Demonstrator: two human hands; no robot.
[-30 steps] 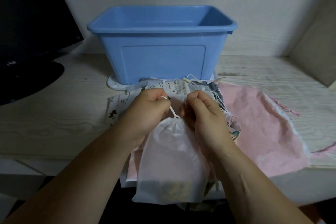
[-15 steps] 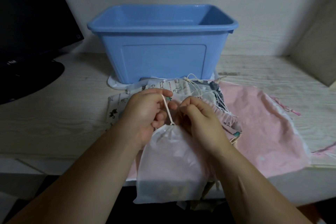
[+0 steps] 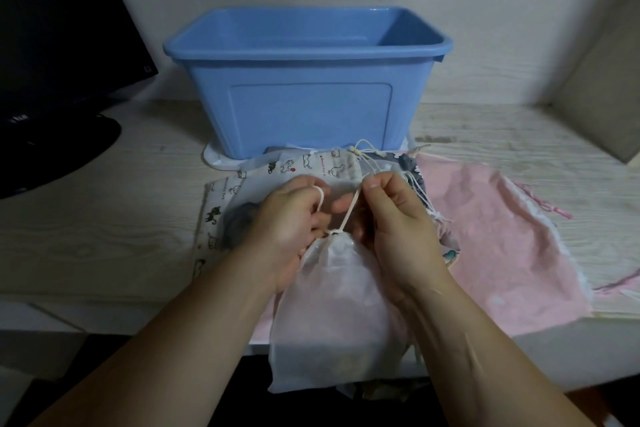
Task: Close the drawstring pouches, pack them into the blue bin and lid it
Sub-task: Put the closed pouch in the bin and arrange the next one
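A sheer white pouch (image 3: pixel 332 315) of thin, translucent fabric is hanging over the near edge of the pale wood-grain desk (image 3: pixel 104 218), its mouth gathered into tight puckers between the two hands. The left hand (image 3: pixel 291 218) is curling its fingers round a loop of the cream twisted cord (image 3: pixel 349 215), while the right hand (image 3: pixel 391 218) is pinching the other strand between thumb and forefinger, holding it taut above the puckered neck. Behind them a smooth blue bin (image 3: pixel 308 107), rectangular with a rolled rim and a recessed front panel, is standing open on a flat white lid (image 3: pixel 216 159). A cotton cat-print pouch (image 3: pixel 221 198) and a soft pink pouch (image 3: pixel 491 239) with frayed edges are lying flat between bin and hands. Small red lettering is showing on the cat print, too small to read; a black monitor (image 3: pixel 62 45) is standing at the left, its tiny marks illegible.
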